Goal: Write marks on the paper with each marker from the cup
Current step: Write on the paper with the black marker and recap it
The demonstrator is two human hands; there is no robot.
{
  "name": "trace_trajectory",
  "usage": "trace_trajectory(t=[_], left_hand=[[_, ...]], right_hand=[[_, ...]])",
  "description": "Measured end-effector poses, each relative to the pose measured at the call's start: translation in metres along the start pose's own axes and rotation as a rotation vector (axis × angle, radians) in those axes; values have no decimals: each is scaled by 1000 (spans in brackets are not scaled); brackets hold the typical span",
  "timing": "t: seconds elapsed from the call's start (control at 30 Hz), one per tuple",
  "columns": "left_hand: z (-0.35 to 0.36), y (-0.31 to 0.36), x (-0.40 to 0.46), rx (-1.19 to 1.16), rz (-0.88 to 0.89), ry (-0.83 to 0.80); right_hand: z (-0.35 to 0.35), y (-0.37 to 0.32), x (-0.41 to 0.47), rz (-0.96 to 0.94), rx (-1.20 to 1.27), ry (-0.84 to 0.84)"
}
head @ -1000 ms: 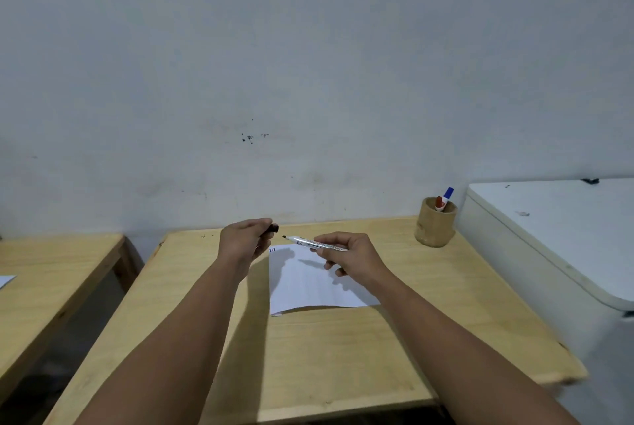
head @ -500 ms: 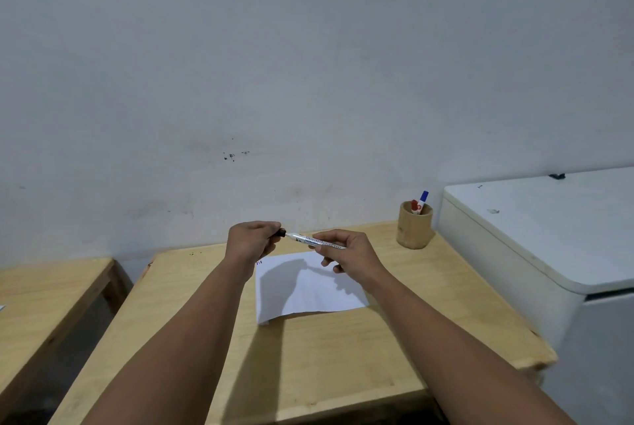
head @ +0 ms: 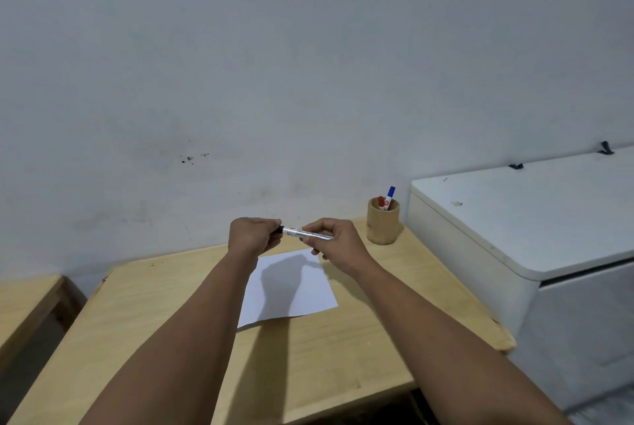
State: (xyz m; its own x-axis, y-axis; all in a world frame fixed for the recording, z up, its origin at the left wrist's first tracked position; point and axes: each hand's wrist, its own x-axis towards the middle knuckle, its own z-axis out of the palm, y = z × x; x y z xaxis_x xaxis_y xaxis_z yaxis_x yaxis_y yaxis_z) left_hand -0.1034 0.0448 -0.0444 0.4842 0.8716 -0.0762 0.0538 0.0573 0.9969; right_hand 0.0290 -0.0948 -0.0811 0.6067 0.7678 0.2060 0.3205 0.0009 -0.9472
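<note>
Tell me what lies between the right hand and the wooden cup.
Nothing: in the head view, only bare tabletop separates the right hand, which holds the marker, from the cup.

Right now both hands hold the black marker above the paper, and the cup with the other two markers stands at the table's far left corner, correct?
Not quite: in the head view the cup stands at the table's far right corner. The rest holds: the left hand and right hand hold the black marker above the paper.
</note>
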Motion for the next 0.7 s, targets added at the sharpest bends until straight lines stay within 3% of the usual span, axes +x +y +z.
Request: trace_trajectory(t=[0.17, 0.27, 0.43, 0.57, 0.7], left_hand=[[55, 36, 4, -17, 127, -153], [95, 48, 17, -49, 177, -161], [151, 14, 46, 441, 243, -251], [191, -23, 63, 632, 236, -354], [218, -47, 76, 662, 224, -396]], right_hand=[[-46, -16, 36, -33, -446, 33], [-83, -26, 68, -78, -399, 219], [-136, -22, 111, -37, -345, 414], [-151, -1, 124, 26, -445, 404], [-153, 26, 130, 131, -527, 340]])
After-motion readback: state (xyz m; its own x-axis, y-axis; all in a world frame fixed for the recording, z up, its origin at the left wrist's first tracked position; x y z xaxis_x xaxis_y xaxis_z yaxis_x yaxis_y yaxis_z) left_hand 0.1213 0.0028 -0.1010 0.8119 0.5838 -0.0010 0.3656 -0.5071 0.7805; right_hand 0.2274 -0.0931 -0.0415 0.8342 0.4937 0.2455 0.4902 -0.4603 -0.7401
